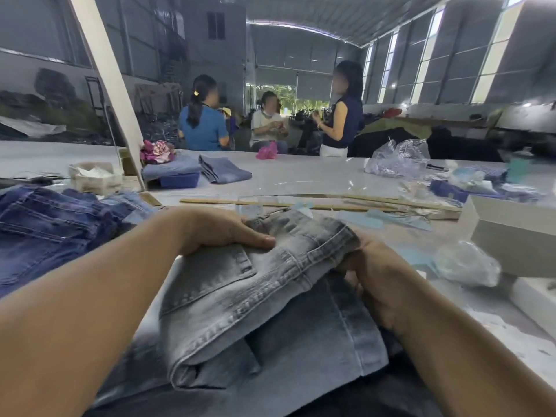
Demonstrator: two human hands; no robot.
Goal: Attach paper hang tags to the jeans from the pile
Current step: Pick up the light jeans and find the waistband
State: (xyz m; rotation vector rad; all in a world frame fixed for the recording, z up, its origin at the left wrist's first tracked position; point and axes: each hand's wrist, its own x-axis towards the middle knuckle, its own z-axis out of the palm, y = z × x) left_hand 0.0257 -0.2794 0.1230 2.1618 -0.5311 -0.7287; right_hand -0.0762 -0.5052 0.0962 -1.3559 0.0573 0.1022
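a wide grey table [301,179] is seen stretching across the view, with three people gathered beyond its far edge. a heap of dark blue jeans [51,230] is piled at the left, well apart from two folded pairs [224,169] farther back. a white box [517,233] is set at the right, with a crumpled clear bag [466,263] just beside it. long wooden sticks [301,204] are laid across the middle of the table.

a folded pair of pale grey jeans [255,296] is held at the near edge, its long axis running from near left to far right, with the waistband end raised toward the far right and the folded end pointing near. the left forearm is extended forward from the lower left; the left hand [222,230] is laid over the upper part of the jeans, thumb flat on top and the fingers curled behind the cloth, gripping it. the right forearm is brought in from the lower right; the right hand [373,275] is tucked under the waistband, its fingers clasped around that edge.
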